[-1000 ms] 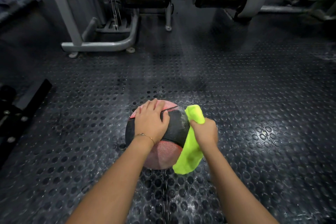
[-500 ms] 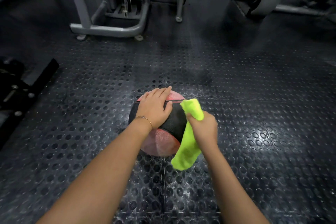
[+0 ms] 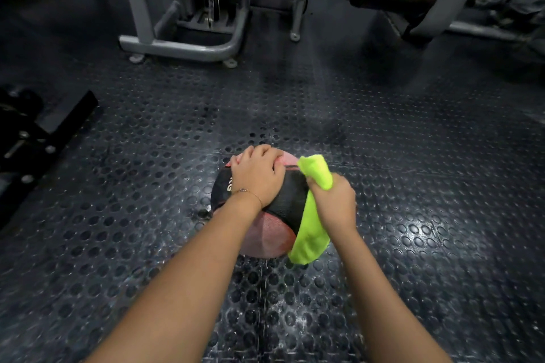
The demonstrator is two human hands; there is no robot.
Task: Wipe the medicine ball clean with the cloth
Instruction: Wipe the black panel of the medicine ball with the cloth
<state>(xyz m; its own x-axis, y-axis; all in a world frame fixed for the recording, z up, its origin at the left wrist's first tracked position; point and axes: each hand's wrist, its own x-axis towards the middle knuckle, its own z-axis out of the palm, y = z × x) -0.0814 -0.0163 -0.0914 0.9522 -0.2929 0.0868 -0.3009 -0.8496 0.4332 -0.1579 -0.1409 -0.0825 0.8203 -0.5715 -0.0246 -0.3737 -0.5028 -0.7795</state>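
Medicine ball (image 3: pixel 287 200) on studded rubber floor (image 3: pixel 147 215). Left hand (image 3: pixel 259 177) curls over its top, holding it. Right hand (image 3: pixel 333 203) clutches yellow-green cloth (image 3: pixel 309 242) against ball's right side

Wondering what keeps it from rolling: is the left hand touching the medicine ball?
Touching. The head view shows the left hand resting on top of the medicine ball, fingers curled over its far edge, no gap.

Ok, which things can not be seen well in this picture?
Head view:
- Top of the medicine ball: under the left hand.
- Its white print: partly behind that hand, unreadable.
- Fingertips of the right hand: hidden in the cloth.
- The gym machine: cut off by the top edge.
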